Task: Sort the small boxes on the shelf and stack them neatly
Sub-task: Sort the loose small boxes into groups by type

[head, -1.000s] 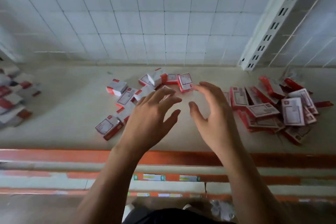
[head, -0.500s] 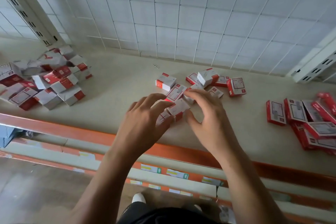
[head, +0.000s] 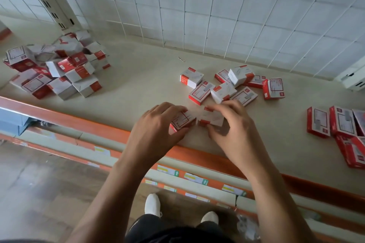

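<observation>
While both hands were set at the centre of the frame, each had hold of one carton close to the front lip of the shelf [head: 138, 83].

Left hand [head: 156, 132]: fingers curled over the top of the first small box [head: 182, 121], which was white with a red end and sat tilted.

Right hand [head: 235, 136]: fingertips and thumb pinched the second small box [head: 212, 119], also white and red. It lay just beside the first, their ends nearly touching. Whether either box rested on the shelf surface could not be told.

Loose group [head: 223, 87], above the hands and right of centre: about eight like boxes, scattered at mixed angles, several touching or overlapping.

Heaped pile [head: 59, 69], left of the frame: many white-and-red boxes tumbled together, unstacked.

Flat red boxes [head: 335, 122], right edge: lying face up, side by side and overlapping, partly cut off by the frame.

Paper clip [head: 181, 59]: alone on bare shelf near the back, above the hands.

Wire grid panel [head: 217, 6]: across the top of the frame, behind the shelf.

Slotted upright [head: 45, 0]: upper left.

Orange rail [head: 79, 120]: ran diagonally along the shelf front. Lower rails beneath it carried price labels [head: 194, 178].

White shoes [head: 152, 205]: bottom centre, on a wood-patterned floor [head: 39, 183].
</observation>
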### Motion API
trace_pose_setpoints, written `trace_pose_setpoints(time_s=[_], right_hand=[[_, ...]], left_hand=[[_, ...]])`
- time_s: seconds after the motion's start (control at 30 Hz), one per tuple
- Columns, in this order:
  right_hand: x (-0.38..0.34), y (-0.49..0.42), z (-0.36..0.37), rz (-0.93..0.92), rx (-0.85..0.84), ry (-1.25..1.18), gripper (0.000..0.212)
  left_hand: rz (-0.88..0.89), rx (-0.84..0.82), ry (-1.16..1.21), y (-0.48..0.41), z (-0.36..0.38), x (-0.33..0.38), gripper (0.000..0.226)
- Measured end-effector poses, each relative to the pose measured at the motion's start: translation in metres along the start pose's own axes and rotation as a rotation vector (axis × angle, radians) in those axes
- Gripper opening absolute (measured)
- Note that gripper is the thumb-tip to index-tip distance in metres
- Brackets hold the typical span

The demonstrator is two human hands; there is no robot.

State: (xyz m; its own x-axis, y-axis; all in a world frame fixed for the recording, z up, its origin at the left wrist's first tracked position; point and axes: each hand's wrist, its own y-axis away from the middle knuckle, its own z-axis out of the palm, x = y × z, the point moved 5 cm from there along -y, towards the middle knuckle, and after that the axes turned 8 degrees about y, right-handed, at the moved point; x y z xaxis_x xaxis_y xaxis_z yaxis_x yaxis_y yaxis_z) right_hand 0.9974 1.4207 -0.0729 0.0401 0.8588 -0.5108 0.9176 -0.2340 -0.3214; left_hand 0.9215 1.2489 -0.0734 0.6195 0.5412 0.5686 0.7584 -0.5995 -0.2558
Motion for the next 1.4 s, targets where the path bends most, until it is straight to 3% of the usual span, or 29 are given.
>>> trace_pose_setpoints(time_s=[0.37, 0.8, 1.03, 1.4], right_hand=[[-0.049, -0.027, 0.023, -0.155, 0.058, -0.118, 0.042], [-0.206, -0.111, 0.135, -0.206, 0.094, -0.188, 0.042], [-0.236, -0.129, 0.176, -0.206, 0.038, -0.138, 0.04], [-0.232, -0.153, 0.198, -0.151, 0.021, -0.079, 0.05]], left_hand=[[-0.039, 0.184, 0.023, 0.018, -0.058, -0.034, 0.039], [0.012, 0.298, -0.08, 0.017, -0.193, -0.181, 0.04], [0.027, 0.275, -0.156, 0.012, -0.2, -0.234, 0.042], [0.043, 0.246, -0.108, -0.011, -0.194, -0.237, 0.039]])
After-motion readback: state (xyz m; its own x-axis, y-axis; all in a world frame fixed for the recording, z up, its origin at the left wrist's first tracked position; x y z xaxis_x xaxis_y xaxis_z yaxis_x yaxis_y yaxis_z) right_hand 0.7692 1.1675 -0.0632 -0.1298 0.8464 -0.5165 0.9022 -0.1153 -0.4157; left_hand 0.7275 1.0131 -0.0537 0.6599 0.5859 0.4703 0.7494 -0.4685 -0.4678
